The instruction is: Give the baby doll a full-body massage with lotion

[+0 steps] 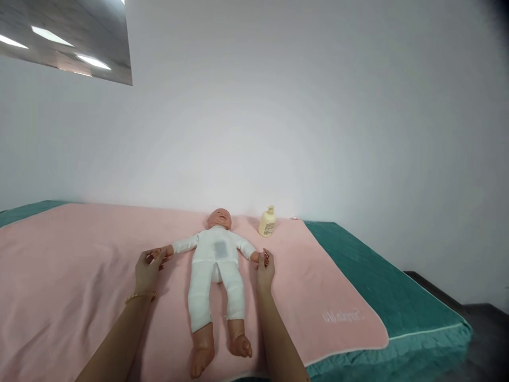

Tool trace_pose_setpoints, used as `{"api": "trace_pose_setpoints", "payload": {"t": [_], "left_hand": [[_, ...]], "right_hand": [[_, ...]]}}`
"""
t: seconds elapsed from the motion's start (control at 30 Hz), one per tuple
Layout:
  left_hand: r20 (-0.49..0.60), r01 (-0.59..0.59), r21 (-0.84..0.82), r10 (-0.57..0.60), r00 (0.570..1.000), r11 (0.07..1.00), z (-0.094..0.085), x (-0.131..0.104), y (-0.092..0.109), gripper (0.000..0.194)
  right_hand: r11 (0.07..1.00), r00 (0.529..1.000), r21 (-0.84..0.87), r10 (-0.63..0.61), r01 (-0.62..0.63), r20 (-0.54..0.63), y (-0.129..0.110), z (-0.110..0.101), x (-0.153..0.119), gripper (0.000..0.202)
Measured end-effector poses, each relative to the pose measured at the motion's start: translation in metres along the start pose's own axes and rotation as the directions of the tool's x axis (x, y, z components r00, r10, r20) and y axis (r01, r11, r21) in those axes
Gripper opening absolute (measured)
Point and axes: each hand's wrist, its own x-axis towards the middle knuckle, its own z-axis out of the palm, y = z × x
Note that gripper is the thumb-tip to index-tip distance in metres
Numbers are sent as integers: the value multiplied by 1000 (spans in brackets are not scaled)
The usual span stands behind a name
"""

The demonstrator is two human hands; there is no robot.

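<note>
A baby doll [217,246] in a white cloth body lies on its back on a pink blanket [306,286], its head toward the wall and its arms spread. My left hand [150,265], with a bracelet at the wrist, is closed on the doll's hand at the left of the view. On the other side, my right hand [265,265] pinches the doll's other hand. The doll's bare feet point toward me, between my forearms. A cream pump bottle [268,222] stands upright on the blanket, beyond my right hand.
Under the blanket is a green padded surface [369,270], whose edge shows at the right. A white wall [258,106] rises directly behind it. A reflective panel [67,40] hangs at the upper left. Dark floor shows at the lower right.
</note>
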Motion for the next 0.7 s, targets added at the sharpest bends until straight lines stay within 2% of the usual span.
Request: {"api": "trace_pose_setpoints", "payload": {"t": [0.13, 0.7], "left_hand": [[34, -7, -11, 8, 999, 1000, -1, -2, 2, 45], [0, -11, -22, 11, 1000, 1000, 1, 2, -1, 40]], "right_hand": [[1000, 1000, -2, -2, 2, -11, -2, 0, 0, 63], [999, 1000, -33, 7, -7, -8, -7, -2, -1, 66]]}}
